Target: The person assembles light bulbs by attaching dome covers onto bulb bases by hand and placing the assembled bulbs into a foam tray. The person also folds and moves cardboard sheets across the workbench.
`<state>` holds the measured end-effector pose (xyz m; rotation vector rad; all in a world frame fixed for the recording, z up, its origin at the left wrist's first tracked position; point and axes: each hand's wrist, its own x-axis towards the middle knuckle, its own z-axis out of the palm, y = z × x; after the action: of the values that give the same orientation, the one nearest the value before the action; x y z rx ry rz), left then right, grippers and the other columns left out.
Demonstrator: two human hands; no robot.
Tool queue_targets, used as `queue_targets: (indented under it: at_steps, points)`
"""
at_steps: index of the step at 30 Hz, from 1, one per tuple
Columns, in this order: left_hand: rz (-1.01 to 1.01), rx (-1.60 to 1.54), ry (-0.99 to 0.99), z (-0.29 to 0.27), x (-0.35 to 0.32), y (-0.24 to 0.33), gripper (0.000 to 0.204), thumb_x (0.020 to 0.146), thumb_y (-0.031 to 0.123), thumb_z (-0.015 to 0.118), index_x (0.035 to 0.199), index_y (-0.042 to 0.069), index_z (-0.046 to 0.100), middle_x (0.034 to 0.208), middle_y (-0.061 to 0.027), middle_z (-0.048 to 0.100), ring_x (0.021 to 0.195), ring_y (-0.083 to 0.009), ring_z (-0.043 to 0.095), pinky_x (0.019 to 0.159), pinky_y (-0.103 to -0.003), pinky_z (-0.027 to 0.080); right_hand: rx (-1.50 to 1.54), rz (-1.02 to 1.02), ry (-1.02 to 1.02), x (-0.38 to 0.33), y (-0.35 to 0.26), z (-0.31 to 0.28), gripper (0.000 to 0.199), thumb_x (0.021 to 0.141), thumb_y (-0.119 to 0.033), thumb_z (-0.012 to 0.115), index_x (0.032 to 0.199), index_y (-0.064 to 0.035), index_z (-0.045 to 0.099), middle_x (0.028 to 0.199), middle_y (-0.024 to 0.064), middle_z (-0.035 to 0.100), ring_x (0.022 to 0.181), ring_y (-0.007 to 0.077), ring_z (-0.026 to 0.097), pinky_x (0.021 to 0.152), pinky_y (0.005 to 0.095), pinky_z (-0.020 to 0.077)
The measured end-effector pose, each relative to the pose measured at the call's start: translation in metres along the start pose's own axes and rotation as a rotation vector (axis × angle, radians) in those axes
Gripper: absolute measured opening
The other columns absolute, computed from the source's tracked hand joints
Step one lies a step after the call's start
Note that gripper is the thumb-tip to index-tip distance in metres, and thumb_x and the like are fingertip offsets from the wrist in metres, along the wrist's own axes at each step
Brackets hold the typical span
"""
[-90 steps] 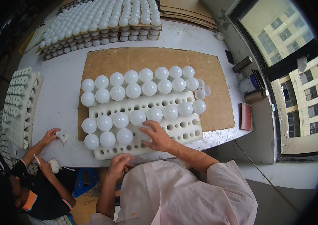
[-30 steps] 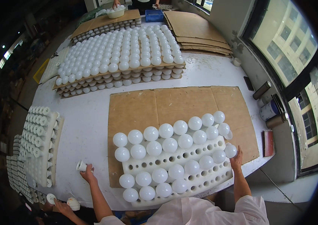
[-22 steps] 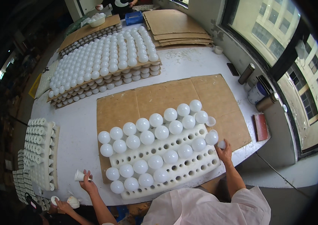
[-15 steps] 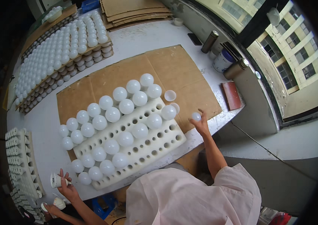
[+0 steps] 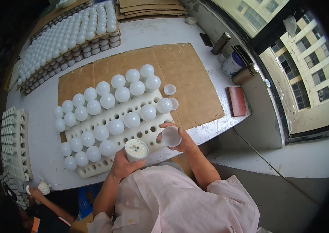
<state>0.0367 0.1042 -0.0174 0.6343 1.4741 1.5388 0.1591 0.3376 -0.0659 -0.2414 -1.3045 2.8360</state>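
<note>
My left hand (image 5: 123, 167) grips a white bulb base (image 5: 136, 150), its round LED board facing up. Close beside it, my right hand (image 5: 187, 143) holds a translucent white dome cover (image 5: 171, 136) with the hollow side showing. The two parts are apart. Just beyond them lies a white foam tray (image 5: 90, 173) with rows of holes, carrying several rows of round white bulbs (image 5: 116, 127). Two loose dome covers, one (image 5: 170, 89) past the tray and one (image 5: 174, 104) against the end bulb, sit at the tray's right end.
Under the tray is a cardboard sheet (image 5: 195, 85). Stacked bulb trays (image 5: 69, 44) stand far left, racked white bases (image 5: 17, 143) near left. Along the right wall are flasks (image 5: 221, 43), a tub (image 5: 232, 64) and a red-brown box (image 5: 237, 101). A co-worker's hand (image 5: 36, 194) holds something white, lower left.
My left hand has come in from the far left with the bulb base. My right hand has moved left and nearer, bringing the dome cover beside it. The view has shifted slightly.
</note>
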Motion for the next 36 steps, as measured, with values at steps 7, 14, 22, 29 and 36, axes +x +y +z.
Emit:
queue_targets:
  at_steps: [7, 14, 22, 29, 36]
  points:
    - [-0.086, 0.123, -0.054, -0.018, -0.015, 0.009, 0.056, 0.065, 0.017, 0.079, 0.112, -0.002, 0.056, 0.105, -0.0093, 0.062, 0.095, -0.0157, 0.058, 0.086, -0.031, 0.045, -0.493, -0.203, -0.105, 0.015, 0.007, 0.054, 0.078, 0.054, -0.024, 0.088, 0.111, -0.0116, 0.037, 0.117, 0.0122, 0.052, 0.106, 0.0212, 0.051, 0.089, 0.0358, 0.0419]
    - [-0.063, 0.205, -0.085, -0.046, -0.034, 0.006, 0.057, 0.064, 0.02, 0.08, 0.111, -0.001, 0.058, 0.102, -0.0082, 0.063, 0.092, -0.0142, 0.058, 0.084, -0.03, 0.046, -0.866, -0.132, -0.189, 0.025, 0.003, 0.093, 0.079, 0.053, -0.022, 0.089, 0.115, -0.0082, 0.044, 0.112, 0.0078, 0.055, 0.106, 0.021, 0.052, 0.092, 0.0355, 0.0409]
    - [-0.124, 0.328, -0.074, -0.063, -0.047, 0.003, 0.056, 0.062, 0.02, 0.081, 0.11, -0.001, 0.059, 0.096, -0.0088, 0.065, 0.087, -0.0145, 0.06, 0.08, -0.03, 0.047, -1.052, -0.071, -0.247, 0.036, 0.01, 0.117, 0.078, 0.054, -0.025, 0.088, 0.119, -0.0073, 0.048, 0.107, 0.0095, 0.057, 0.101, 0.027, 0.056, 0.087, 0.0362, 0.0448]
    - [-0.103, 0.329, -0.059, -0.067, -0.054, 0.006, 0.056, 0.063, 0.02, 0.081, 0.11, -0.001, 0.059, 0.096, -0.0092, 0.065, 0.087, -0.015, 0.06, 0.08, -0.03, 0.047, -1.074, -0.049, -0.23, 0.038, 0.01, 0.127, 0.072, 0.054, -0.021, 0.086, 0.115, -0.0065, 0.052, 0.11, 0.0091, 0.058, 0.103, 0.0242, 0.056, 0.089, 0.0351, 0.0435]
    - [-0.115, 0.329, -0.05, -0.067, -0.057, 0.004, 0.055, 0.061, 0.02, 0.081, 0.107, -0.001, 0.059, 0.095, -0.0102, 0.065, 0.087, -0.0166, 0.061, 0.08, -0.03, 0.047, -1.12, -0.054, -0.292, 0.041, 0.013, 0.13, 0.076, 0.053, -0.023, 0.086, 0.118, -0.0062, 0.049, 0.111, 0.0111, 0.056, 0.103, 0.0279, 0.056, 0.088, 0.0374, 0.044]
